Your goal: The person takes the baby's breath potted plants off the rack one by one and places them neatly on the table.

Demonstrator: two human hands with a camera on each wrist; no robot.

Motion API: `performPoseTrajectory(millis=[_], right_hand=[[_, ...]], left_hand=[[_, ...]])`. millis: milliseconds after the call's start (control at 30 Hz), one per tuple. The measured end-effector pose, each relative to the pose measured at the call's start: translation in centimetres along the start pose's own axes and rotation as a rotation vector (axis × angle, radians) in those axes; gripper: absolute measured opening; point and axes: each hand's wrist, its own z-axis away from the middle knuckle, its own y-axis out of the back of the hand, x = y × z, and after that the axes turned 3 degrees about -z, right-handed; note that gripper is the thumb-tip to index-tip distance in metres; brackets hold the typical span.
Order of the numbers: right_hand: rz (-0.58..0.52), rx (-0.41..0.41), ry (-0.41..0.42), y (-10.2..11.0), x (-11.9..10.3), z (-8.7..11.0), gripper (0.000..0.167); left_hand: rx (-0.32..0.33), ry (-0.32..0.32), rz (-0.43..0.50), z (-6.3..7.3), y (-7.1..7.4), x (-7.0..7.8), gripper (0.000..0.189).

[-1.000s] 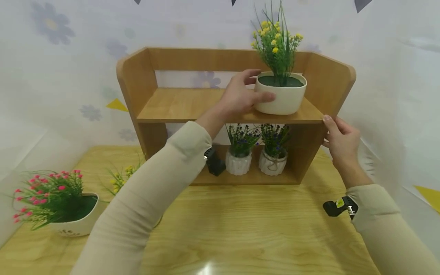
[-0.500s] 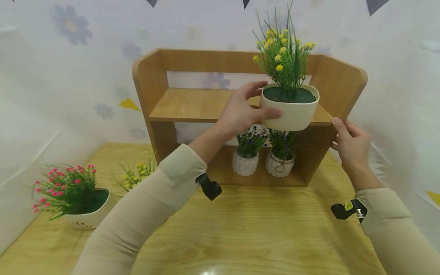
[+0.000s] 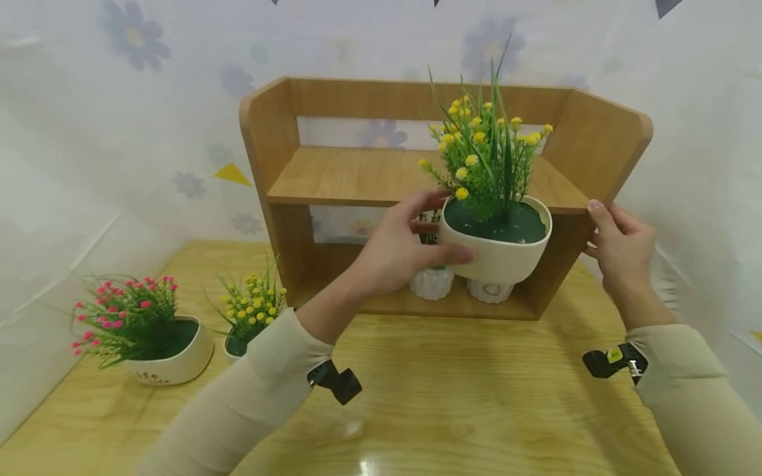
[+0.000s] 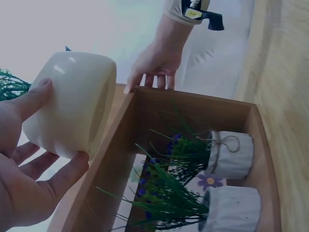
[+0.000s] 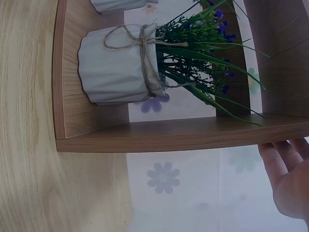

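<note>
Lowered before the shelf point(image 3: 342, 172), my flowerpot point(image 3: 500, 259) could tip: left hand point(image 3: 401, 250) pinches 1 end, right hand point(image 3: 626, 250) the shelf.

A pale wall point(image 3: 369, 46) printed with muted lilac flowers point(image 3: 135, 34), one large one at upper left, fills the back of the frame. Plain, creased whitish sides point(image 3: 708, 218) close in left and right. Dark pointed tips point(image 3: 668, 6) show at the top edge, and a yellow triangle point(image 3: 233, 174) left of centre. The yellowish wood-grained table point(image 3: 452, 390) spreads below, catching white glare point(image 3: 366, 467) at bottom centre.
</note>
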Motion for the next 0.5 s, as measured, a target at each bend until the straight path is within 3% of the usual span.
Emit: performPoseTrajectory(millis=[200,367,500], right_hand=[[-0.04,-0.005,-0.001,0.6,-0.2,0.0,0.034],[-0.038,-0.004,-0.002,0.7,-0.3,0.0,0.036],[-0.032,-0.003,-0.004,0.9,-0.4,0.0,0.038]], left_hand=[[0.0,0.019,0.053,2.7,-0.4,-1.8,0.07],[0.045,0.069,0.022,4.8,-0.7,-3.5,0.069],[0.046,0.124,0.109,6.3,-0.8,-4.7,0.073]])
